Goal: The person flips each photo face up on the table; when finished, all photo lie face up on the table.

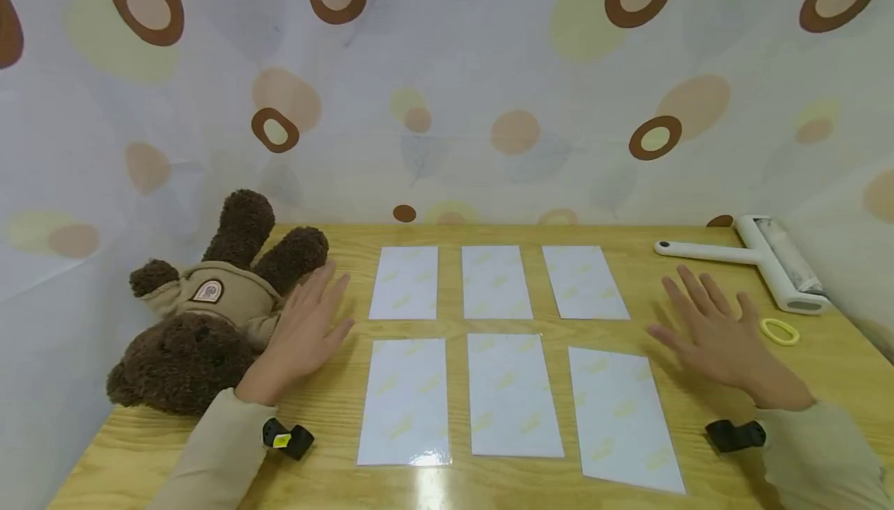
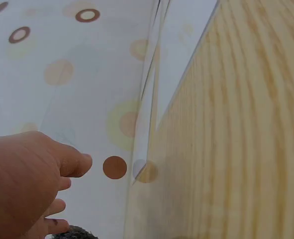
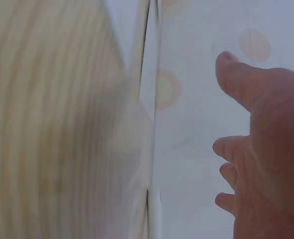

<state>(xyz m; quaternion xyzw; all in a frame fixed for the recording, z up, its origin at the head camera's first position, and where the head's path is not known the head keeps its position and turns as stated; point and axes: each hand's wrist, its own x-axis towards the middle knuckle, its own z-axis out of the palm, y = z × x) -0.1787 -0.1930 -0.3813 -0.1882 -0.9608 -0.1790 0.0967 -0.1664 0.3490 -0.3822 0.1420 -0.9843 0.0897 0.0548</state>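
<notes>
Several white rectangular cards with pale yellow marks lie in two rows on the wooden table; the front middle card point(image 1: 513, 393) and back middle card point(image 1: 496, 281) are among them. My left hand point(image 1: 303, 331) is held left of the cards, its fingers extended and nothing in them, beside a dark brown teddy bear point(image 1: 185, 362). To the right of the cards my right hand point(image 1: 719, 339) is spread with nothing in it. The left wrist view shows the left hand point(image 2: 25, 184) above the tabletop; in the right wrist view the right hand point(image 3: 276, 149) also appears raised.
A white lint roller point(image 1: 778, 265) lies at the back right of the wooden table point(image 1: 321, 448). Near it is a small yellow ring point(image 1: 780, 331). A white curtain point(image 1: 461, 91) with brown and beige circles hangs behind the table.
</notes>
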